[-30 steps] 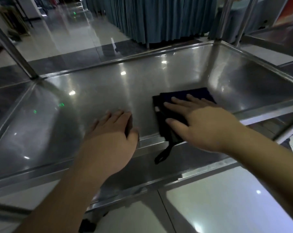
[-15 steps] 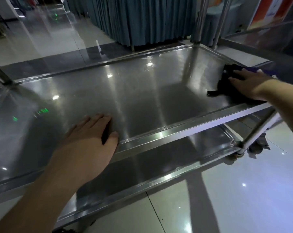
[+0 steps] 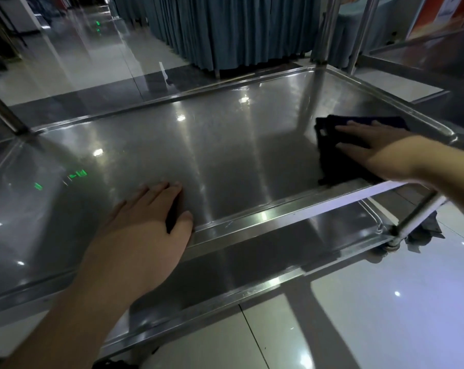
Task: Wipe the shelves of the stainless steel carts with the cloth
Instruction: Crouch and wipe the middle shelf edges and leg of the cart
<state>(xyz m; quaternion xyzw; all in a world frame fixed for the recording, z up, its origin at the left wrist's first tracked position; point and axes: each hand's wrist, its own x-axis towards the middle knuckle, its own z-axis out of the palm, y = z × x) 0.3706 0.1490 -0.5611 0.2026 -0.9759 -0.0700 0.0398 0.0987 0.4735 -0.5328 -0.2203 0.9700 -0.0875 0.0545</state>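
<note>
Right hand (image 3: 376,146) grip flat, fingers straight, pressing the dark cloth (image 3: 340,155) onto the shelf (image 3: 225,145) at its right end, by the near rim. Cloth folded, long axis running near-to-far under the palm, far end poking out past the fingertips. Left hand (image 3: 145,230) grip flat too, palm on the shelf's near rim, well left of the cloth, holding nothing. Green sign reflection left of that hand, unreadable.

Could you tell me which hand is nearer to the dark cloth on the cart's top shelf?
Right. The right hand lies flat on the dark cloth at the shelf's right end. The left hand rests on the top shelf near its front rim, well away from the cloth.
</note>
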